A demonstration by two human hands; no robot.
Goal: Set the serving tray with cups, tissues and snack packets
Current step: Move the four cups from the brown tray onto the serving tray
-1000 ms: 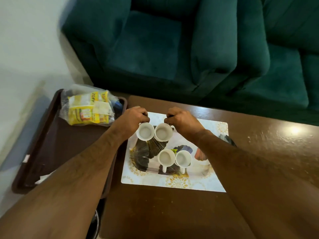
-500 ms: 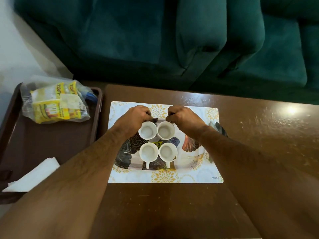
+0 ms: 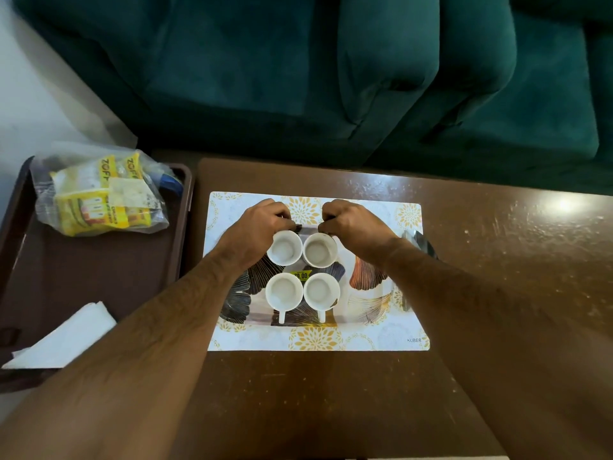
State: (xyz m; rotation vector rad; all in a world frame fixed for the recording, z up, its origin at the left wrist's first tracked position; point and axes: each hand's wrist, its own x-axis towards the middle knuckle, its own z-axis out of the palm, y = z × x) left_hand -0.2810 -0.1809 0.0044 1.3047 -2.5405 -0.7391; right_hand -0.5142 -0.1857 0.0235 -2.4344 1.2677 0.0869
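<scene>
- White ceramic cups, four in all, are set in a tight two-by-two square on a leaf-patterned rectangular serving tray (image 3: 368, 280), which lies on a pale placemat with gold flowers (image 3: 411, 330) on a dark wooden table (image 3: 497, 260).
- The far left cup (image 3: 284, 248) is gripped at its far side by the closed fingers of the left hand (image 3: 262, 220); the far right cup (image 3: 320, 250) is likewise gripped by the right hand (image 3: 351, 222).
- The near left cup (image 3: 284, 291) and near right cup (image 3: 321, 291) stand free, handles toward the viewer.
- Risk is judged highest between rims: the cups nearly touch, so a sideways nudge could knock or tip a neighbour.
- Open tray surface is left at the right; snack packets in a clear plastic bag (image 3: 99, 194) and a folded white tissue (image 3: 66, 340) wait on a brown plastic tray (image 3: 99, 277) just beside the table's left edge, where reaching forearms could catch the rim.
</scene>
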